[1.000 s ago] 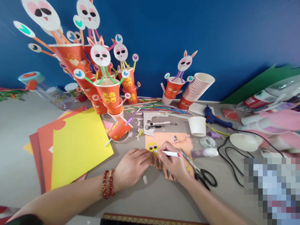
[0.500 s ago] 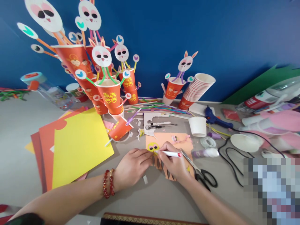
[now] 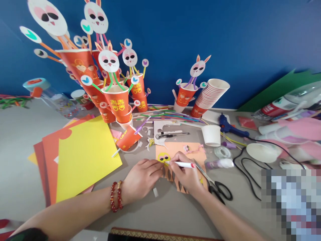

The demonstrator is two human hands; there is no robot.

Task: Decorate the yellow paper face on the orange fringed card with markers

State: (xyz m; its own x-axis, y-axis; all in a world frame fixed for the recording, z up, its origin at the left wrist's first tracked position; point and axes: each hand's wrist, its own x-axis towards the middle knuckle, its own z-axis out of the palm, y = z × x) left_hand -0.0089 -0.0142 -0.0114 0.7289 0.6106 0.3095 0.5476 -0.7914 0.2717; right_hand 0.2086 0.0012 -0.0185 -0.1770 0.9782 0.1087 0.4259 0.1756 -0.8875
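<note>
A white marker point(image 3: 184, 164) with a red end is pinched in the fingers of my right hand point(image 3: 185, 174). Its tip touches the lower part of a small round yellow paper face point(image 3: 164, 155) with pink patches and black eyes. From the left, my left hand point(image 3: 142, 177) has its bent fingertips pressed on the edge of this face, holding it against the table side. Beneath the face lies a peach paper sheet point(image 3: 175, 147) with cut-out shapes. Black-handled scissors point(image 3: 217, 187) lie just right of my right hand, partly over the sheet.
Red paper cups with rabbit faces point(image 3: 116, 102) stand stacked at the back left. Yellow card point(image 3: 87, 160) lies at left. Further back are loose pens point(image 3: 173, 135), straws point(image 3: 163, 115) and a cup stack point(image 3: 212, 93). A blue glue gun point(image 3: 232, 126) trails its black cord at right.
</note>
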